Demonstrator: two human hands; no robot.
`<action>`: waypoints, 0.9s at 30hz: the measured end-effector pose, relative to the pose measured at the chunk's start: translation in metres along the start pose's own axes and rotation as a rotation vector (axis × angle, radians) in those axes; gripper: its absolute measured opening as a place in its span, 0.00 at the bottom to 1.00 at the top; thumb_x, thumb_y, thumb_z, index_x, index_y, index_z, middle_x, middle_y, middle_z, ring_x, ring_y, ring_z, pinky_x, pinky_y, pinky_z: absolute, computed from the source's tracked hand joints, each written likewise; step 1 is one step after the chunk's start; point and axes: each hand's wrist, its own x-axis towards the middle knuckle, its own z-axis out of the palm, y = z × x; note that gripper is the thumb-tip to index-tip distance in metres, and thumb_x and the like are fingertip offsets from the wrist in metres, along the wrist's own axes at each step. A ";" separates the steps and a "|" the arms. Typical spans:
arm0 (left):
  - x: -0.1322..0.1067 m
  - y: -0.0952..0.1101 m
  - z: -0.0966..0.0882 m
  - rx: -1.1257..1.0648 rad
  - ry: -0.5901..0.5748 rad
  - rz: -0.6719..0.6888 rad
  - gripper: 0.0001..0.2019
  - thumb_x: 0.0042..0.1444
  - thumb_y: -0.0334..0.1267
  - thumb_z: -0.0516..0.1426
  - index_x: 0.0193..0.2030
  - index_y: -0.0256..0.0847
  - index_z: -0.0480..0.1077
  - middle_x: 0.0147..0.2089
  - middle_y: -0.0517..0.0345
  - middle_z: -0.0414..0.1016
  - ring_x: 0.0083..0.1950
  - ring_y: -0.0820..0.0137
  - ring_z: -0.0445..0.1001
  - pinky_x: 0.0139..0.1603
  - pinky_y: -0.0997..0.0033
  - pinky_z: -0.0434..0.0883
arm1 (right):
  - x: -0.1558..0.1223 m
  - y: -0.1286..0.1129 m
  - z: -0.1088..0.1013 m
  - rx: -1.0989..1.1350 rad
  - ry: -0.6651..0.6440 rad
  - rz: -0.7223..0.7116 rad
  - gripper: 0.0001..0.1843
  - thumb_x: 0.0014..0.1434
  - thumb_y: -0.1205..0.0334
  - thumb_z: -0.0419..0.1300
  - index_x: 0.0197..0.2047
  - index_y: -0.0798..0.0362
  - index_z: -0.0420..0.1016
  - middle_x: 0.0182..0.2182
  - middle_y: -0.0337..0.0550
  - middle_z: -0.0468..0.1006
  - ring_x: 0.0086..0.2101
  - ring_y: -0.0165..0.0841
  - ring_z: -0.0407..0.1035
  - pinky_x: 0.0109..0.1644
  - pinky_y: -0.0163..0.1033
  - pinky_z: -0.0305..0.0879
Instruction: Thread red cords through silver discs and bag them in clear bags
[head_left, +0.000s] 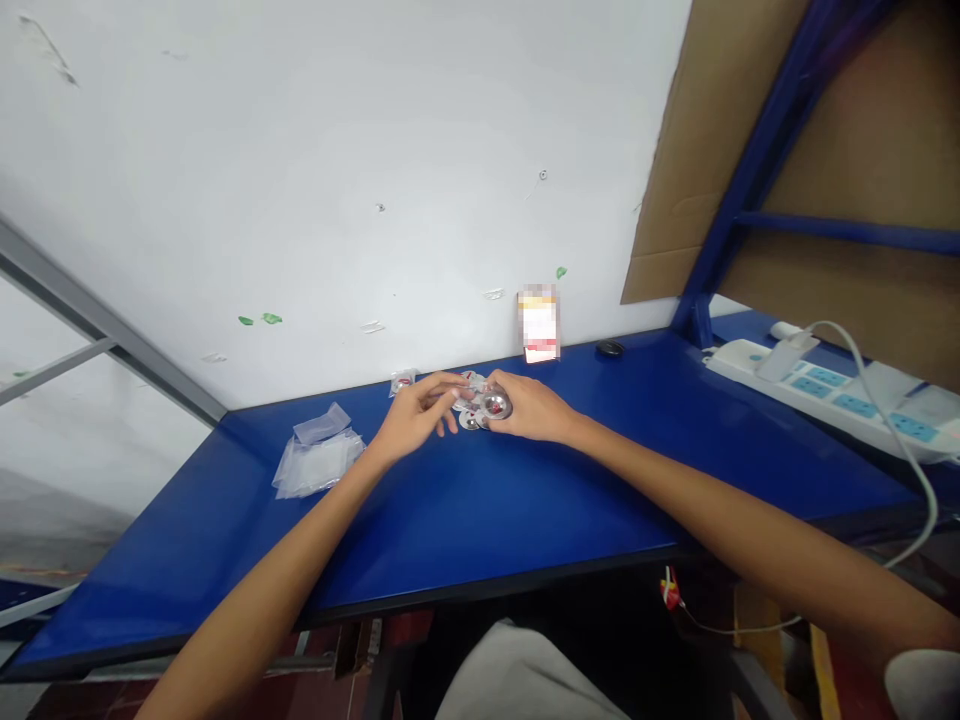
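Both hands meet at the back middle of the blue table. My right hand is closed round a small round silver metal part with a dark red centre. My left hand reaches in from the left, its fingers curled and pinching at a small clear packet beside that part. A few more silver discs lie on the table right under the hands. One small bagged part rests against the wall just behind my left hand.
A pile of small clear plastic bags lies left of my hands. A small box stands against the white wall, a black round object beside it. A white power strip with cable lies right, under a cardboard-backed blue shelf frame.
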 end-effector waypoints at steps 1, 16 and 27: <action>0.001 -0.002 -0.003 -0.011 0.073 0.012 0.21 0.70 0.54 0.58 0.57 0.39 0.75 0.53 0.44 0.84 0.28 0.70 0.80 0.26 0.71 0.74 | 0.000 0.001 0.000 -0.001 -0.003 0.007 0.23 0.56 0.52 0.71 0.51 0.47 0.69 0.50 0.46 0.83 0.44 0.44 0.78 0.40 0.40 0.63; 0.024 -0.069 -0.010 0.734 0.085 0.138 0.16 0.71 0.48 0.57 0.55 0.40 0.78 0.47 0.48 0.79 0.45 0.60 0.76 0.50 0.59 0.72 | 0.006 0.007 -0.014 0.102 0.058 0.006 0.20 0.54 0.57 0.71 0.48 0.47 0.71 0.45 0.42 0.82 0.41 0.40 0.76 0.41 0.39 0.64; 0.039 -0.079 0.000 0.391 0.240 -0.143 0.16 0.54 0.48 0.69 0.43 0.39 0.78 0.44 0.51 0.81 0.41 0.62 0.75 0.47 0.62 0.70 | 0.007 0.007 -0.013 0.065 0.076 0.019 0.21 0.54 0.56 0.71 0.49 0.47 0.70 0.46 0.42 0.82 0.41 0.40 0.76 0.40 0.39 0.63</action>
